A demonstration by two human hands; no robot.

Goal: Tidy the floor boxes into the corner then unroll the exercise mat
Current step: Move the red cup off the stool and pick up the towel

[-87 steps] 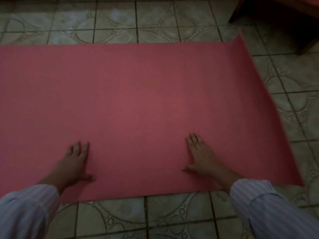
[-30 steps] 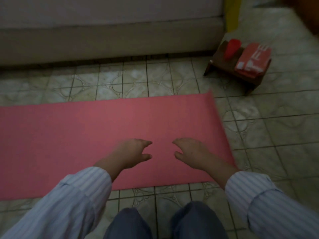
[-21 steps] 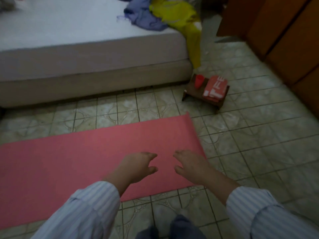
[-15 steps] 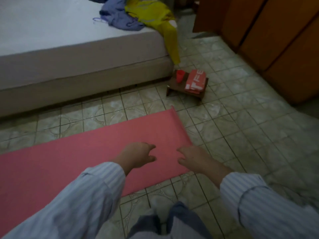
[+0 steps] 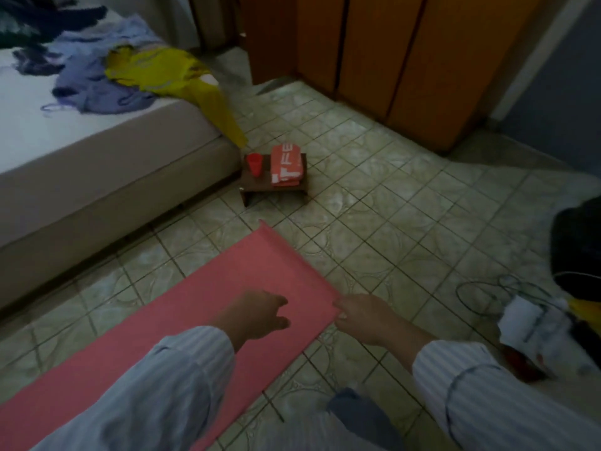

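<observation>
Pink exercise mat (image 5: 182, 323) lies flat across the tiled floor (image 5: 390, 222), running from the lower left to its end edge at centre frame. Over it hovers the left hand (image 5: 257, 315), fingers loosely curled and holding nothing. Just right, the right hand (image 5: 364, 317) touches the mat's near corner; whether it pinches, I cannot tell. Smoothing that corner flat would finish well.

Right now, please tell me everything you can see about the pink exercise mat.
The pink exercise mat lies unrolled and flat on the tiled floor, running diagonally beside the bed. It looks like thin, matte foam, plain, without pattern. Its far end curls up slightly. The left hand hangs above it; the right hand is at its end edge.
</observation>
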